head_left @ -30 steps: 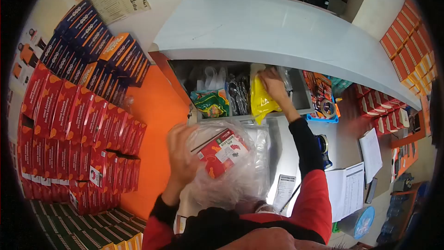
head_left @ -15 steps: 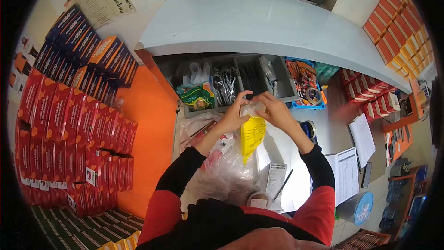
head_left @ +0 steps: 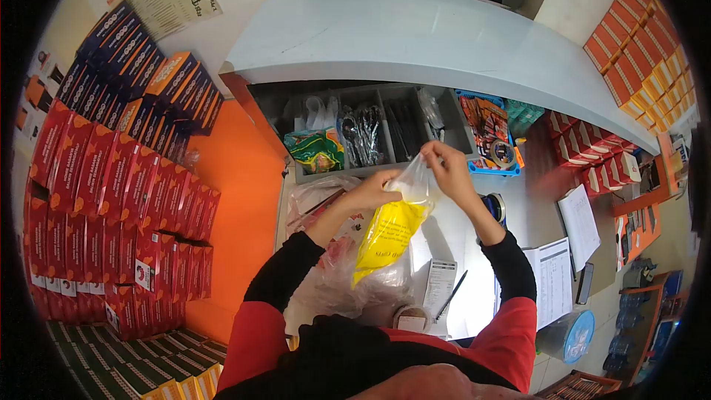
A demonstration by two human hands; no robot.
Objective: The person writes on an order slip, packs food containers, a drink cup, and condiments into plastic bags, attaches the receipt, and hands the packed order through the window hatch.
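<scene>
A yellow plastic bag (head_left: pixel 389 233) with printed text and a clear upper part hangs tilted between my hands. My left hand (head_left: pixel 372 191) grips its upper left side. The fingers of my right hand (head_left: pixel 446 172) pinch the clear top edge. Beneath my left forearm, a crumpled clear plastic bag (head_left: pixel 370 289) lies over a red box on the counter. The grey divided tray (head_left: pixel 341 172) just beyond my hands holds a green packet (head_left: pixel 317 150), wrapped cutlery (head_left: pixel 362 137) and black items.
Red boxes (head_left: pixel 96 178) are stacked at the left. To the right are a blue basket (head_left: pixel 495 170), a tape dispenser (head_left: pixel 492 209), an open notebook (head_left: pixel 552 281) and a phone (head_left: pixel 585 283). A receipt (head_left: pixel 440 287) and a pen (head_left: pixel 452 295) lie near my body.
The yellow bag was lifted out of the tray and brought toward me, and my left hand took hold of it too. Most recently its bottom swung left while my right hand rose with its top edge.
</scene>
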